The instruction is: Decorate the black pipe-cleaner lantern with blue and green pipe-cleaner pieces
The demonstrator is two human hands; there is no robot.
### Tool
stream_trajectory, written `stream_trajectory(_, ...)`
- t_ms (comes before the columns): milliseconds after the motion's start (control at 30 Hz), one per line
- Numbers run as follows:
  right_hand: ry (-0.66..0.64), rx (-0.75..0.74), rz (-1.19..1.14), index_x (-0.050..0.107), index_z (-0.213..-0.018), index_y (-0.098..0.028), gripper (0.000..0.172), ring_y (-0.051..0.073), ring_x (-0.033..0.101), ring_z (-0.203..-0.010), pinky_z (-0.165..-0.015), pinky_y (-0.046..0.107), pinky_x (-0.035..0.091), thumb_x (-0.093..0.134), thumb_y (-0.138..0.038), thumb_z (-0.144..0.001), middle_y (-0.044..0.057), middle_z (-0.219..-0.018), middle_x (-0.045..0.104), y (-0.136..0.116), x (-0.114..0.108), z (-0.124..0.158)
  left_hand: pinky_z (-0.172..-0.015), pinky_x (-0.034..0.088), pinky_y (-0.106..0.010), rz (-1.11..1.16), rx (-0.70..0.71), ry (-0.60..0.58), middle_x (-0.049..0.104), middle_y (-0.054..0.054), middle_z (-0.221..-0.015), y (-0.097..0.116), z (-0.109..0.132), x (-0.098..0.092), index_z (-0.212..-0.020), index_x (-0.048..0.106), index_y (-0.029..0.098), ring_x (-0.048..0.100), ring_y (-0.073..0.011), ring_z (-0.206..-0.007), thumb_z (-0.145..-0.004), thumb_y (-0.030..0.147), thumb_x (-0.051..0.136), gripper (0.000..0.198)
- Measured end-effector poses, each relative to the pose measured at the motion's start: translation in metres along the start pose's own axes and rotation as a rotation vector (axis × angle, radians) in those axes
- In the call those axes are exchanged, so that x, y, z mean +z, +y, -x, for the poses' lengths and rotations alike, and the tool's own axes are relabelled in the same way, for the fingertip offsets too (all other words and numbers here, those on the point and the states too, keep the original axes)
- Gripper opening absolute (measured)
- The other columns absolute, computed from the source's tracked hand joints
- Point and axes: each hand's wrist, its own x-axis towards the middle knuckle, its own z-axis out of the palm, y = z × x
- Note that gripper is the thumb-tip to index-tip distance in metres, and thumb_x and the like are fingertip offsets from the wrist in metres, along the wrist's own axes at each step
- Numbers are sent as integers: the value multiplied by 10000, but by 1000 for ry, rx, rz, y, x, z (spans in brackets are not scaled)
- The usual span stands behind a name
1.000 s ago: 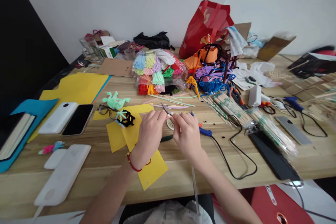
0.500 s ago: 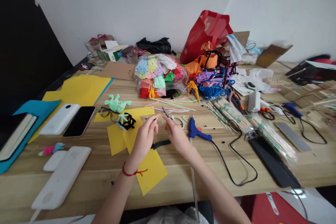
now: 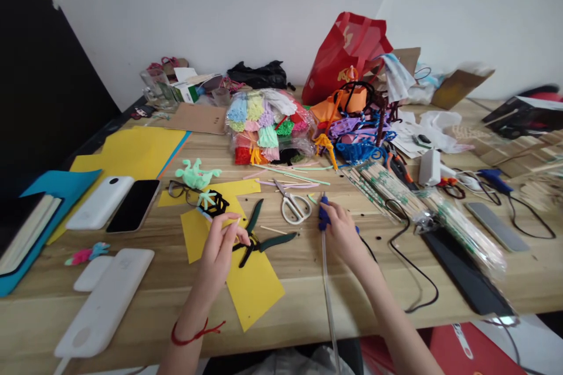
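Note:
My right hand (image 3: 343,234) is closed around the blue glue gun (image 3: 324,214), which lies on the table with its nozzle pointing away from me. A long clear glue stick (image 3: 328,293) runs from its rear past the table's front edge. My left hand (image 3: 222,243) hovers over yellow sheets (image 3: 255,293), thumb and fingers pinched; whatever they may hold is too small to name. Beside it lie spread dark-green-handled pliers (image 3: 253,240), partly covered by the fingers. White-handled scissors (image 3: 295,208) rest between the hands. Behind my left hand are a black lattice piece (image 3: 215,204) and a mint-green fuzzy figure (image 3: 197,174).
Bagged pipe cleaners (image 3: 266,129) and a red bag (image 3: 347,58) stand at the back. Wrapped wooden sticks (image 3: 387,190) and the gun's black cord (image 3: 422,275) lie right. A phone (image 3: 134,205) and white power banks (image 3: 101,202) are left.
My right hand has moved right from beside the scissors onto the glue gun. My left hand has drawn back and left, and the pliers and scissors show more fully.

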Motion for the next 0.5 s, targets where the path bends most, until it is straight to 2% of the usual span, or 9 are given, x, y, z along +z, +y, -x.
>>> stream_trajectory(67, -9, 43, 49, 585, -1342, -153, 643, 345, 591, -1232, -1058, 601, 471, 443, 43, -746, 201, -1293, 623, 20, -5, 8, -755, 506, -328, 11, -2, 11, 664, 10, -673, -1, 2, 1, -1099, 487, 201, 653, -179, -696, -985, 421, 468, 249)
stream_trajectory(167, -67, 27, 78, 607, -1309, -179, 638, 282, 629, -1167, -1047, 471, 512, 462, 48, -731, 141, -1236, 664, 41, -13, 16, -734, 492, -329, 17, -18, 17, 693, -3, -697, -4, 1, 3, -1121, 493, 196, 659, -185, -701, -978, 449, 477, 292)
stream_trajectory(233, -85, 21, 98, 628, -1275, -188, 622, 257, 644, -1140, -1022, 421, 528, 457, 62, -732, 123, -1224, 677, 51, -19, 19, -714, 489, -330, 14, -38, 20, 714, -20, -712, -7, 0, 3, -1063, 519, 194, 668, -189, -701, -969, 459, 493, 282)
stream_trajectory(300, -58, 47, 135, 648, -1243, -172, 612, 286, 646, -1127, -999, 473, 528, 443, 84, -725, 150, -1208, 681, 57, -24, 18, -711, 495, -333, 12, -58, 25, 731, -35, -727, -8, 1, 3, -987, 534, 198, 685, -195, -714, -963, 457, 510, 261)
stream_trajectory(433, 62, 74, 195, 665, -1210, -118, 499, 408, 582, -1197, -977, 669, 468, 488, 64, -780, 246, -1252, 630, 48, -20, 5, -722, 519, -339, 37, -67, 23, 749, -44, -743, 0, 5, 7, -932, 519, 212, 712, -207, -742, -961, 460, 524, 250)
stream_trajectory(500, 78, -8, 168, 659, -1207, -134, 395, 352, 585, -1209, -1003, 591, 495, 548, 6, -855, 207, -1270, 628, 29, -6, -7, -738, 533, -339, 61, -52, 8, 763, -56, -789, 9, 7, 12, -920, 505, 219, 717, -207, -772, -955, 466, 541, 252)
